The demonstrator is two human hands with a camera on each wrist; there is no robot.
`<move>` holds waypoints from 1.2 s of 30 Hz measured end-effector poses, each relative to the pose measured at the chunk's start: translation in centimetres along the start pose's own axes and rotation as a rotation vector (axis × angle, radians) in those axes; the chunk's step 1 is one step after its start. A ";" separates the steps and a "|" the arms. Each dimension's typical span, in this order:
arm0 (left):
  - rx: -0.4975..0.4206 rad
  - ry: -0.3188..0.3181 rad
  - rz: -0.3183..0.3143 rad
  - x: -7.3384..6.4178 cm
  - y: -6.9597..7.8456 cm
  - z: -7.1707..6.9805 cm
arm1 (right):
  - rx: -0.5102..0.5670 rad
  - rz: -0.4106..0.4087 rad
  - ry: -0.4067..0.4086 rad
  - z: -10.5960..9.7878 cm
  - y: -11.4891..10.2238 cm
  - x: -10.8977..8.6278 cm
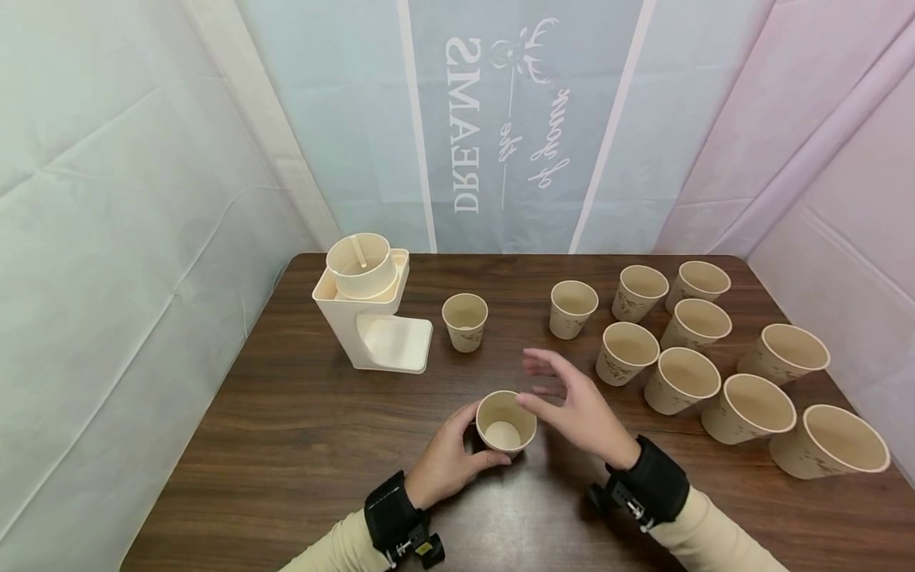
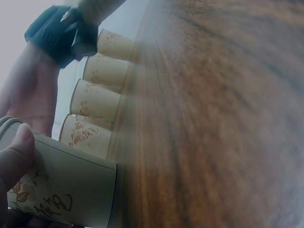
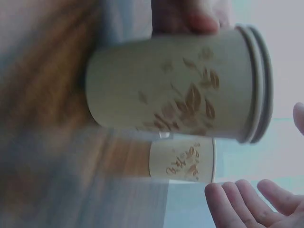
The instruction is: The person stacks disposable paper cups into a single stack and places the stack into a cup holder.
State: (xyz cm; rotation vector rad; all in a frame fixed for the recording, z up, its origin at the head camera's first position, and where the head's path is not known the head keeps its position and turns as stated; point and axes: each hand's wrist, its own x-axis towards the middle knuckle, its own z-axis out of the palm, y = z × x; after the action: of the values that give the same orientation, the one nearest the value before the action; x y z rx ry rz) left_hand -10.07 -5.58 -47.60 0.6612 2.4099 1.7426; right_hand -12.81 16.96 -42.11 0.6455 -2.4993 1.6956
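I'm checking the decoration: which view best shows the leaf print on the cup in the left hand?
The right wrist view: the leaf print faces the camera, uncovered. Left wrist shows part of it, but the cup runs off the frame; head shows mainly its inside, no print discernible.

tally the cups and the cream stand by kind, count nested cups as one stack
Cups not held: 10
Nested cup stack in the left hand, two rims showing: 1
Cream stand, counted together with the round container on its top: 1
Total: 12
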 end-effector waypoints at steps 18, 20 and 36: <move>0.018 0.005 -0.006 0.0 -0.4 0.0 | -0.102 0.050 -0.041 -1.2 -0.9 8.1; 0.016 0.003 -0.006 0.0 -0.4 0.1 | -0.121 0.061 -0.054 -1.3 -0.8 8.9; -0.010 -0.009 -0.009 0.0 -0.2 0.1 | -0.269 0.097 -0.179 -0.5 1.3 13.0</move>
State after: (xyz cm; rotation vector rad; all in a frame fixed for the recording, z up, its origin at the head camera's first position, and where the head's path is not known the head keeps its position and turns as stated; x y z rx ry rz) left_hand -10.11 -5.50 -47.78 0.6551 2.3929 1.7437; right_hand -25.22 13.80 -39.55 0.6872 -2.8563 1.3435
